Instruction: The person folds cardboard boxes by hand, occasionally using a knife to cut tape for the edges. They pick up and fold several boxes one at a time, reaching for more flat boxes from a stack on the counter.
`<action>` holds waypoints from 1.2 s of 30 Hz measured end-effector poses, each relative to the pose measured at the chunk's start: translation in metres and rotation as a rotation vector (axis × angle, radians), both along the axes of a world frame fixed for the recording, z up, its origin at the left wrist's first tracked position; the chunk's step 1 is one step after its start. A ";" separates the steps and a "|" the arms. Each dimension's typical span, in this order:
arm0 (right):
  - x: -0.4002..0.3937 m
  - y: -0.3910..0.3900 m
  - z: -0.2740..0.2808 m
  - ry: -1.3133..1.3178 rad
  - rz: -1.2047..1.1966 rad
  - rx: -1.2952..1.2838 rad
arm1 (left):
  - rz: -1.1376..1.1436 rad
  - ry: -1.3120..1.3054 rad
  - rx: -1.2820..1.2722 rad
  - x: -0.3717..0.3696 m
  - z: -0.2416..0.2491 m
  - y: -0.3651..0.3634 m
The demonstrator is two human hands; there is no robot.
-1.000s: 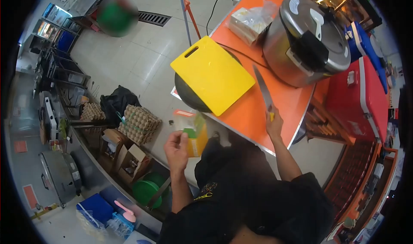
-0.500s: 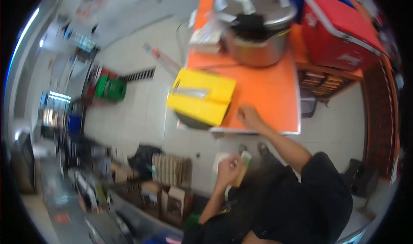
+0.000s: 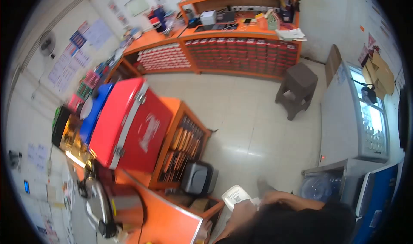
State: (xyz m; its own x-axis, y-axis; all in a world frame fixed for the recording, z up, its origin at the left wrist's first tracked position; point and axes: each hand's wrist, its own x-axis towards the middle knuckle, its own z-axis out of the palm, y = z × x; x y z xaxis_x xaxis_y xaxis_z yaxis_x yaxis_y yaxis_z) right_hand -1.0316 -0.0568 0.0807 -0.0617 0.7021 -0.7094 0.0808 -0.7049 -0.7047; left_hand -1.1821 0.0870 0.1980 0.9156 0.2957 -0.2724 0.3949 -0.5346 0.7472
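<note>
My left hand is closed on a cream-coloured printed paper packet with a QR code on its face. The packet sticks out to the upper left of that hand, tilted, over the floor. Close beside it on the right, my right hand has its fingers curled. A small white edge shows between the two hands, and whether the right fingers grip it is hidden. Left of my hands is the corner of the orange table.
A steel pot stands on the table at lower left, with a red cooler box beyond it. A grey bin sits near the table. Further off are a brown stool, a white fridge and an orange counter.
The view has swung right, away from the yellow box on the table. My right hand has left the tabletop and come beside my left hand, which still holds the packet.
</note>
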 end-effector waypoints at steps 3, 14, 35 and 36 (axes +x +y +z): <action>0.050 -0.001 -0.006 0.103 -0.330 -0.035 | -0.100 0.046 -0.111 0.087 0.014 0.014; 0.298 0.105 0.031 -0.524 -0.766 0.166 | 0.199 0.585 -1.208 0.373 -0.096 0.145; 0.745 0.178 0.081 -0.634 -0.768 0.130 | 0.030 0.296 -1.392 0.817 -0.125 0.196; 0.761 0.185 0.079 -0.533 -0.854 0.119 | 0.034 0.271 -1.403 0.834 -0.123 0.201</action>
